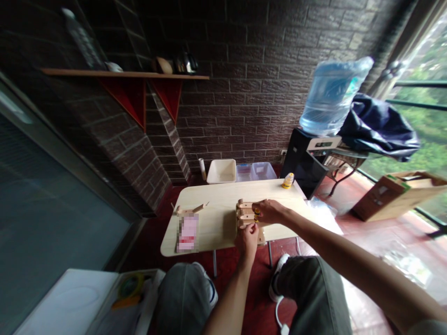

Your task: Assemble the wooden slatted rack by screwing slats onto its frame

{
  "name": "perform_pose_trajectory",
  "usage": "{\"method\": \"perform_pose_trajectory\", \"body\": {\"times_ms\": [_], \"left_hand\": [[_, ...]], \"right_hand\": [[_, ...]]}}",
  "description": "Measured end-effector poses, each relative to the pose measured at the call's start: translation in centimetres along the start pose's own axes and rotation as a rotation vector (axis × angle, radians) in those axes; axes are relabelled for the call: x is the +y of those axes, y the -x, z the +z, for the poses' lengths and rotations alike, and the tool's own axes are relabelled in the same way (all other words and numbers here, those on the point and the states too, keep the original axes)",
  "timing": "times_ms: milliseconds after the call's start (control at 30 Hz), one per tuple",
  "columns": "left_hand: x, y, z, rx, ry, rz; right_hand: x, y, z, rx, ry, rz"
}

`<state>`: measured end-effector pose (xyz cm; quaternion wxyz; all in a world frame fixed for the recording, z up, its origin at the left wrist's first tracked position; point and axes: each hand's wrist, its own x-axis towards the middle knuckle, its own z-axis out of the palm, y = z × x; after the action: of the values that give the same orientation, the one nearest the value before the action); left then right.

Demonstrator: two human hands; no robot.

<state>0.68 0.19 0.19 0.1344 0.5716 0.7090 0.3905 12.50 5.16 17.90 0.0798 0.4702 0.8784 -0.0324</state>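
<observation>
Rough brick [237, 93] is backing the table [216, 225]. Left hand [248, 237] and right hand [270, 211] are part-hiding rounded wood [246, 217]; their grip I cannot tell.

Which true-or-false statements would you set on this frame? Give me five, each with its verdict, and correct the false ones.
1. Left grip and right grip are both at the wooden assembly on the table. True.
2. A small yellow-and-clear container stands at the table's near left corner. False: it stands near the far right corner.
3. The blue water jug sits on top of the water dispenser. True.
4. The blurred pink item lies under the right grip. False: it lies at the table's left end, apart from both grips.
5. The wall shelf has red triangular brackets beneath it. True.
</observation>
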Motion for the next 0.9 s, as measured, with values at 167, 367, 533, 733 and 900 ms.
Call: {"method": "perform_pose_trajectory", "body": {"times_ms": [167,367,533,733,900], "left_hand": [[0.04,0.03,-0.01,-0.012,-0.003,-0.012],[0.16,0.08,-0.16,-0.018,-0.013,-0.010],[0.21,-0.08,-0.23,-0.013,-0.012,-0.001],[0.50,-0.01,-0.55,-0.039,-0.021,-0.006],[0.45,0.11,-0.57,-0.023,-0.035,0.018]], "right_hand": [[-0.05,-0.05,-0.06,-0.024,0.004,0.012],[-0.20,-0.47,0.56,-0.013,0.018,0.057],[-0.08,-0.09,0.51,0.002,0.004,0.013],[-0.16,0.06,0.37,0.004,-0.009,0.015],[-0.31,-0.28,0.64,-0.016,0.002,0.061]]}}
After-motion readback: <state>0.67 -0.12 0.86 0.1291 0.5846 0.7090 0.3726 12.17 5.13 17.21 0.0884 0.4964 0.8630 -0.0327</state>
